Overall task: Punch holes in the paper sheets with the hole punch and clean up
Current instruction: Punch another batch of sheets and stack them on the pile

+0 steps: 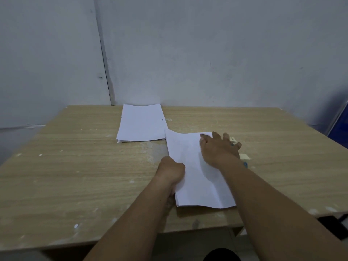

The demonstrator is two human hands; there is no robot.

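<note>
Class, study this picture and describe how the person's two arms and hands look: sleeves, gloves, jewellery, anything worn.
Both arms are bare: the left forearm and right forearm show no sleeve down to the picture's lower edge. The left hand and right hand wear no gloves. No watch, bracelet or ring can be made out.

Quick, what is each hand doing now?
Left hand: grips the left edge of the paper sheets.
Right hand: open, fingers spread, pressing down at the sheets' right edge.

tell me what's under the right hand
The right hand presses on the near sheets at their right edge. Pale and blue bits peek out beside it; the rest is covered.
</note>
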